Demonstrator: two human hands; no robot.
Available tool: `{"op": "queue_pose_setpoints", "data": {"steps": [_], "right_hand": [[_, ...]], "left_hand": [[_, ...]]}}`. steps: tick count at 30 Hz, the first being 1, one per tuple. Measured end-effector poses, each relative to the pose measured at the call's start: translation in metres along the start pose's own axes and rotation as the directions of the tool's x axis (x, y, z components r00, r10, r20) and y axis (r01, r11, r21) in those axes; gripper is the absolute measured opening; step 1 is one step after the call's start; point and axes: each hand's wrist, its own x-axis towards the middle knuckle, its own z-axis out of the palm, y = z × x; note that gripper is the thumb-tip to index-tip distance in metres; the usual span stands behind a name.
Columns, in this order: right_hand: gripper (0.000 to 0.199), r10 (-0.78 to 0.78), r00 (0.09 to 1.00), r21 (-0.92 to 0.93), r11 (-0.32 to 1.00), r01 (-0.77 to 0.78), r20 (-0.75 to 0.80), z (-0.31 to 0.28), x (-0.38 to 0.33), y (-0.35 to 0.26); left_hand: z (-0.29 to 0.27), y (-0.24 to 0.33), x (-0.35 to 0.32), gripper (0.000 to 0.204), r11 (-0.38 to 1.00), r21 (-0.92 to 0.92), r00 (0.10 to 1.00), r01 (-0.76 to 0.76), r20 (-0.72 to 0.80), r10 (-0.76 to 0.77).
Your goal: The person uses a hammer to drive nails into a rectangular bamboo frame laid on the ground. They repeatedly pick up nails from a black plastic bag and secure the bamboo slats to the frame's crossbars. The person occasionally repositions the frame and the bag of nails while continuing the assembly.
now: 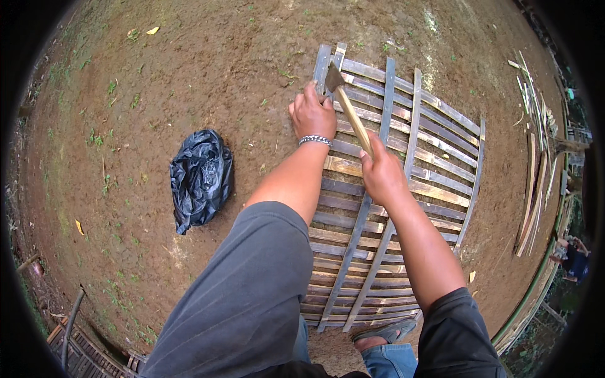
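Observation:
A slatted bamboo panel (367, 220) lies on the ground in front of me, its narrow cross slats fixed to several long strips. At its far left corner, my left hand (313, 114) is closed round a dark upright bamboo strip (322, 63). My right hand (383, 173) grips the pale wooden handle of a hatchet (354, 118) over the panel. The hatchet's rusty, wedge-shaped head is beside the strip's upper part, just past my left fingers. Whether the head touches the bamboo I cannot tell.
A crumpled black plastic bag (201, 179) lies on the bare soil to the left. Loose bamboo strips (534, 183) are scattered at the right. My sandalled foot (384, 334) is at the panel's near edge. Another person (575, 259) is at the far right rim.

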Motion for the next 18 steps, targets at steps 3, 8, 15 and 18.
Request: {"op": "queue_pose_setpoints", "data": {"steps": [3,8,15,18], "right_hand": [[0.048,-0.077,0.992,0.049,0.995,0.082,-0.098,0.007,-0.003,0.001],[0.049,0.006,0.999,-0.014,1.0,-0.006,-0.04,0.002,0.006,0.005],[0.049,0.019,1.0,-0.032,0.999,-0.018,0.011,-0.007,0.004,-0.007],[0.049,-0.1,0.985,0.015,0.995,0.103,-0.137,0.001,0.005,0.003]], "left_hand": [[-0.002,-0.005,0.002,0.051,1.0,0.007,0.999,-0.021,-0.029,0.021],[0.001,-0.003,0.001,0.051,1.0,0.019,1.0,-0.008,-0.013,0.008],[0.0,-0.004,0.0,0.051,1.0,0.008,1.0,-0.005,-0.02,0.006],[0.003,-0.003,0.003,0.05,1.0,0.011,1.0,-0.004,-0.027,0.005]]}}
